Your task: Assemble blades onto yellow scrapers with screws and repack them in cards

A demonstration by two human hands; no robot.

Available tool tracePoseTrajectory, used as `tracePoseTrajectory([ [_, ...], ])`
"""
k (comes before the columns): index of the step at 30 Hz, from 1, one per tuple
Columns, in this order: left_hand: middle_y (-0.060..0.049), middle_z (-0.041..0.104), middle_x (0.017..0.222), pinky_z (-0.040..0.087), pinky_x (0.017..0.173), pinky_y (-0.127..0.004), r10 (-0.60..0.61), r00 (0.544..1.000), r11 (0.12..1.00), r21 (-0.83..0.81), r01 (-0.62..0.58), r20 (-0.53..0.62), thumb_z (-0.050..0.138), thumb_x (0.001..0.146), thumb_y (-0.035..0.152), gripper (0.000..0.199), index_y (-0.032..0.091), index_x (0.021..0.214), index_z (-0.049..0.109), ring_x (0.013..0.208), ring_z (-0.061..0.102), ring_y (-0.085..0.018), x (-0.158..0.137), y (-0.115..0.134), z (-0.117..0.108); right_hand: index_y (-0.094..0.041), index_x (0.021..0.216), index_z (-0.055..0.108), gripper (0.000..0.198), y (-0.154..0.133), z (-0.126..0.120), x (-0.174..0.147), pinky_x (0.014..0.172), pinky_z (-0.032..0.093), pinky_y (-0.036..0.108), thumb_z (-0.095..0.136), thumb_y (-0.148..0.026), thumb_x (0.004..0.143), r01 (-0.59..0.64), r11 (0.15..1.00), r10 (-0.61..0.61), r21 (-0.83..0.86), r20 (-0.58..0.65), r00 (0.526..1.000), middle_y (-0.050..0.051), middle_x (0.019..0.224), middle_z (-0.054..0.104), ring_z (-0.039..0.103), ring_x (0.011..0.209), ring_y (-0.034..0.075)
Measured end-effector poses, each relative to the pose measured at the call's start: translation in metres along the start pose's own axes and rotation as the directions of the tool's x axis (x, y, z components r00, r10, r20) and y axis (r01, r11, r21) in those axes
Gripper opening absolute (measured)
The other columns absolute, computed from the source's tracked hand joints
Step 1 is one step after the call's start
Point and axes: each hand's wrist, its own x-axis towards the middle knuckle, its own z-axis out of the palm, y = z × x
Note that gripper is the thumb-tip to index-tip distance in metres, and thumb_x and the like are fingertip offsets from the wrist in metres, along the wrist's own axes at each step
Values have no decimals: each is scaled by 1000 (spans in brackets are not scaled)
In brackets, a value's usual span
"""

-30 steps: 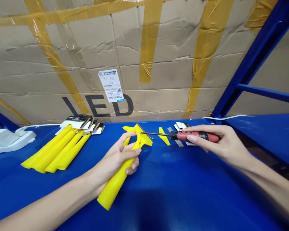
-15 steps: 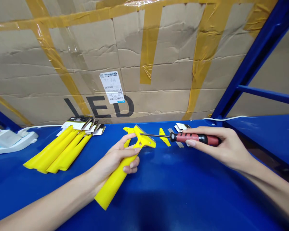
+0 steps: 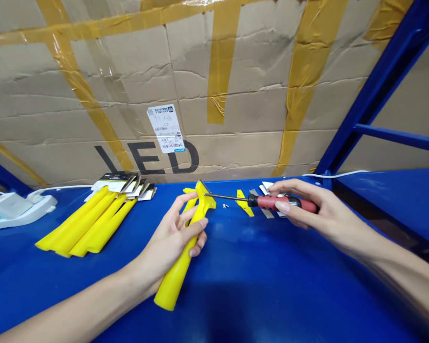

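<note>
My left hand [image 3: 180,231] is wrapped round the handle of a yellow scraper [image 3: 175,276], tilted with its head up and away from me. In my right hand [image 3: 316,207] is a red and black screwdriver [image 3: 268,202], held level, its tip against the scraper's head. Behind the left fingers lies another yellow piece [image 3: 190,205], partly hidden. On the blue surface just right of the scraper head are small screws [image 3: 225,206]. Beside them lie a flat yellow plate [image 3: 243,203] and a thin grey blade [image 3: 267,213], partly covered by the screwdriver.
Several yellow handles [image 3: 86,224] with card tags [image 3: 123,183] lie at the left. A white power strip [image 3: 21,214] sits at the far left. A large taped cardboard box [image 3: 250,138] stands behind the blue surface [image 3: 257,276]. A blue metal frame [image 3: 364,95] rises at the right.
The scraper has turned in my left hand, its head now more edge-on and its handle end further right. My right hand and the screwdriver have shifted slightly left. The small screws have come into view.
</note>
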Motion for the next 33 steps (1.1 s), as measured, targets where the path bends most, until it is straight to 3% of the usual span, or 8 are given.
tracePoseTrajectory([
  [4,4,57,76,37,43,-14,72,997,997,29,-71,-30,75,85,19,61,26,137,44,54,49,-7,2,5,-3,-28,116,57,37,3,-1,0,58,48,27,73,-47,89,8,991,-25,136,119,993,2,89,67,56,65,14],
  [11,4,60,77,40,41,-13,147,989,985,96,-145,-12,73,88,21,59,27,138,43,53,52,-7,-2,7,-2,-24,106,53,38,6,14,2,40,30,23,51,-61,98,-121,957,114,262,42,993,-1,70,63,43,39,8],
  [16,3,61,79,41,42,-13,175,984,980,90,-175,7,72,89,21,57,27,138,44,54,53,-7,-2,6,-3,-28,117,54,43,9,10,2,55,47,26,79,-39,83,-147,881,116,449,96,989,3,91,69,62,66,15],
  [20,3,61,77,40,41,-13,152,988,985,84,-152,5,71,90,20,56,26,138,43,53,52,-7,-2,3,-2,-27,106,53,33,12,9,4,41,30,22,67,-53,91,-69,939,79,337,-15,997,-5,60,55,42,41,9],
  [22,4,60,74,41,42,-14,137,990,986,94,-138,19,69,91,21,55,26,139,42,51,51,-7,-3,2,-1,-25,101,53,37,13,9,4,37,22,22,55,-62,96,-75,964,92,255,-56,994,-6,56,53,35,34,7],
  [28,3,61,79,39,41,-14,167,986,982,84,-167,1,72,89,21,56,26,137,44,53,52,-8,-3,1,-4,-30,115,53,46,4,8,1,54,47,26,81,-39,81,-110,897,93,428,59,994,2,90,68,59,64,14],
  [31,4,59,74,39,42,-14,128,991,987,97,-130,25,70,90,22,53,26,137,44,50,50,-7,-2,-2,-4,-28,106,54,36,4,7,1,45,37,22,78,-45,85,-36,940,48,339,-25,999,-5,63,57,47,49,10],
  [33,4,59,72,39,42,-14,110,993,989,100,-113,30,69,91,23,53,26,137,44,50,50,-7,-2,-4,-4,-25,100,54,34,6,8,3,39,28,22,67,-56,91,-39,969,56,244,-62,997,-5,59,54,40,40,8],
])
